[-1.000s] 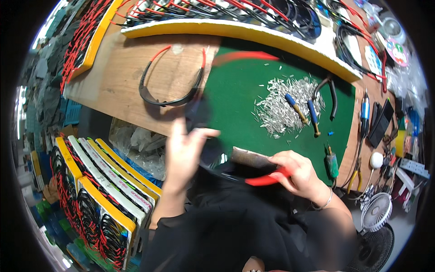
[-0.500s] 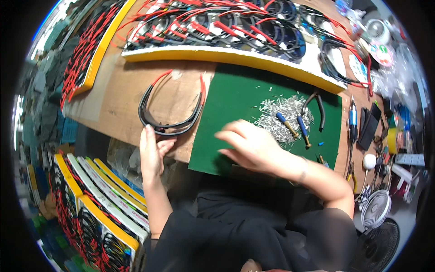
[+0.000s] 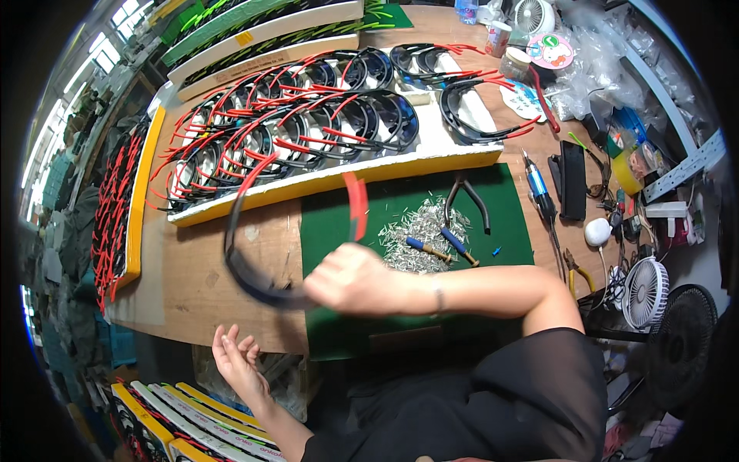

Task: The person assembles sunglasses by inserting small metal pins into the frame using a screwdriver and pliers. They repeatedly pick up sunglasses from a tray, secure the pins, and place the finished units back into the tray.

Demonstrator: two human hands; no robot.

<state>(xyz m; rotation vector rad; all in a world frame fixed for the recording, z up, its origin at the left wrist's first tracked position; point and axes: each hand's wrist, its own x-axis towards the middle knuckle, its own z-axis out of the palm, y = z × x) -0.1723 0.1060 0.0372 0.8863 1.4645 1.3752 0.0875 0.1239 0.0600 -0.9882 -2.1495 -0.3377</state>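
My right hand (image 3: 350,279) is closed on the right end of a pair of wraparound glasses (image 3: 252,279), black with red temple tips, slightly blurred by motion. They are held up over the bare wood and the left edge of a green mat (image 3: 339,337), temples pointing away from me. Lower and to the left, my left hand (image 3: 240,362) is apart from the glasses, its fingers spread and loosely curled around nothing. Beyond the glasses stands a yellow-edged white tray (image 3: 339,177) filled with similar black and red glasses (image 3: 389,123).
On the mat lie a heap of small silvery pins (image 3: 404,235), two blue-handled screwdrivers (image 3: 459,245) and black-handled pliers (image 3: 477,204). A blue electric screwdriver (image 3: 536,181), a black case (image 3: 571,181) and a small white fan (image 3: 645,292) sit at right. More glasses trays (image 3: 142,208) stand left.
My right hand has moved left, taken hold of the glasses and lifted them. My left hand has let go and dropped back toward me. The view has shifted, showing more of the far table.
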